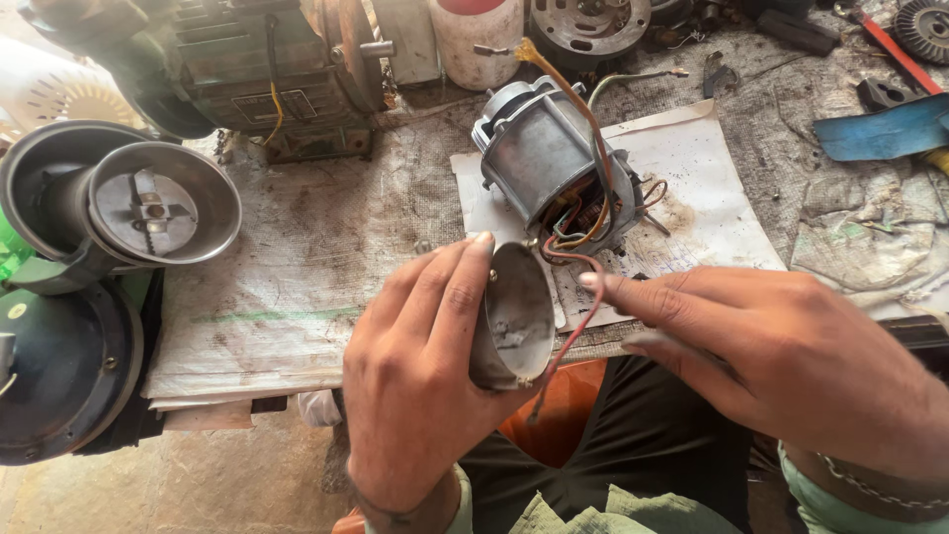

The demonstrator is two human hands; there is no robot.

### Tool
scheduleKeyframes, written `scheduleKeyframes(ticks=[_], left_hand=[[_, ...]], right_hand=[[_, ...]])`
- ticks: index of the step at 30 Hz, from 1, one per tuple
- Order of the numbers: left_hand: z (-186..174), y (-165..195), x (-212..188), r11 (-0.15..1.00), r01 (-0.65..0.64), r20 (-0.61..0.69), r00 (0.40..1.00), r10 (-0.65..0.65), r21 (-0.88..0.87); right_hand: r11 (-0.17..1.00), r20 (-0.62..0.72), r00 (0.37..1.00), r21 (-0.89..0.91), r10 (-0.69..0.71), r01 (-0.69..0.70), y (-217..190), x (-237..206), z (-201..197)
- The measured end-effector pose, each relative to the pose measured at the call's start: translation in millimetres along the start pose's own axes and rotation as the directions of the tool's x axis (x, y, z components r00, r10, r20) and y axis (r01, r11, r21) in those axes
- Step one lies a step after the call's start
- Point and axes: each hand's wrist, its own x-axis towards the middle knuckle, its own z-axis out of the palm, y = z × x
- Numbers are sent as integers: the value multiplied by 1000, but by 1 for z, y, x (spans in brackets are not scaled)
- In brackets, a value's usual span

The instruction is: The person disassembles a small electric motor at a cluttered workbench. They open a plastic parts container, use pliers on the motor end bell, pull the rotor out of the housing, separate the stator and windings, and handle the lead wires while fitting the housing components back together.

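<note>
open cloth [297, 247] left, motor [554, 163] blocking ahead

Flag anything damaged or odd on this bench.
The grey metal motor body lies tilted on the stained white paper, loose coloured wires spilling from its open end. The left hand holds its detached round metal end cap.

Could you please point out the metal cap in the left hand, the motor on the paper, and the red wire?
Metal cap [514, 321], head view, on its inner face.
Motor [539, 148], head view, on its grey casing.
Red wire [578, 331], head view, mid-length beside the cap.
</note>
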Motion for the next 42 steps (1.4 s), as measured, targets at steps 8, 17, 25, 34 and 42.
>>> scheduleKeyframes(ticks=[8,17,25,34,42], left_hand=[[-29,2,-13,995,22,158,987,-6,-102],[-13,25,-12,918,-169,249,930,269,-358],[34,39,-3,962,-210,-85,977,198,-175],[61,43,0,958,-190,-132,978,165,-215],[43,45,-3,957,-212,-68,977,203,-198]], right_hand=[[990,-196,973,49,-118,130,-11,18,-2],[979,-276,961,186,-25,79,-6,8,-9],[972,-105,968,-35,228,-233,28,-4,-25],[957,-131,951,-39,282,-289,24,5,-26],[967,-226,944,-34,239,-253,9,-7,-27]])
